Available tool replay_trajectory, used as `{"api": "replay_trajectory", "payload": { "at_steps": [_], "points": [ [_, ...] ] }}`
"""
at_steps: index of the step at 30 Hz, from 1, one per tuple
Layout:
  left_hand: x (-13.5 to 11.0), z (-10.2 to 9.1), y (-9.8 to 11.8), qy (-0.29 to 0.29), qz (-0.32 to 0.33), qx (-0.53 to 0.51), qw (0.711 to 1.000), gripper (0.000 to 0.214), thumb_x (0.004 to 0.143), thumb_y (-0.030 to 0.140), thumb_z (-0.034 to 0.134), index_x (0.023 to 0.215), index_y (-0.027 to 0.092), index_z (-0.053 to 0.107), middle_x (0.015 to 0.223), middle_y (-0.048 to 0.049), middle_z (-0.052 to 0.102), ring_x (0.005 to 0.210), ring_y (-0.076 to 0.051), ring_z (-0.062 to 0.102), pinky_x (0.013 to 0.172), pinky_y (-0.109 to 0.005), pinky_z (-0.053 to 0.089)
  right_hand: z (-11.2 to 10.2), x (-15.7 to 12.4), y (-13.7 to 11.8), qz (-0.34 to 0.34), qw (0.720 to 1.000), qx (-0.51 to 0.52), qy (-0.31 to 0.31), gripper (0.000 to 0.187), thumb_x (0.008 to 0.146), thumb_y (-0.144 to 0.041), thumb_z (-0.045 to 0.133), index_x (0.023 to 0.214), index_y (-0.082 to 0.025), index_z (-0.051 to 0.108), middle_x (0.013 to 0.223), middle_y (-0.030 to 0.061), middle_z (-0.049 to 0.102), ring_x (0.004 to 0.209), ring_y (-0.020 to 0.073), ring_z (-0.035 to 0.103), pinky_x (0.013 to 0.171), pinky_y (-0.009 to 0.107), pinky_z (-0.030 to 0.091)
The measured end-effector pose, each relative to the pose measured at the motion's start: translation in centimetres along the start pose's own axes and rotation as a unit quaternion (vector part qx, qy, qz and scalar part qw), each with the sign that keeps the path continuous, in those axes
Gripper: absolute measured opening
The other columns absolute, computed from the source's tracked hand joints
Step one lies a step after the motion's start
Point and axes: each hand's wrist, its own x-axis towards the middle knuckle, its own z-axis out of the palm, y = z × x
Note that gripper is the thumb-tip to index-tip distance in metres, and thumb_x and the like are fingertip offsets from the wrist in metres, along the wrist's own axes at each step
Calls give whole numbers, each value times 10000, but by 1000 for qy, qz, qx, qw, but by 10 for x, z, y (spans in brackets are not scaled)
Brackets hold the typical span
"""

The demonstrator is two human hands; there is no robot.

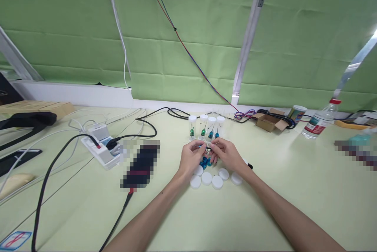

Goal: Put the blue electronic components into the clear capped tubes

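My left hand (192, 157) and my right hand (229, 154) meet over the table, fingertips pinched close together. Between them is a small, thin dark piece (208, 148), too small to name; both hands seem to grip it. Right behind my fingers stand several clear vials (203, 127) with white caps, holding green or blue pieces with thin wires. Below my hands lies a small pile of shiny blue pieces (205, 162). Several loose round white caps (217, 182) lie flat nearer to me, some partly under my right wrist.
A power strip (101, 152) with plugs and cables lies at left, beside a blurred dark device (141, 165) on a cable. An open cardboard box (269, 121), a can (298, 114) and a water bottle (321, 120) stand at back right. Black cables (165, 109) run along the back.
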Motion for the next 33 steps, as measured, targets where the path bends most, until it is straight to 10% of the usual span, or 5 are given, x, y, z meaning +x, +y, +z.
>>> {"api": "replay_trajectory", "payload": {
  "at_steps": [33],
  "points": [
    [-3,0,7,0,-18,-26,1000,262,603,266,784,802,146,663,707,-39,680,650,-166,654,618,-258,514,-2,-1,-1,-1,999,30,-27,284,829,-458,601,947,-209,532,692,0,633,574,166,637,551,300,502]
  ]
}}
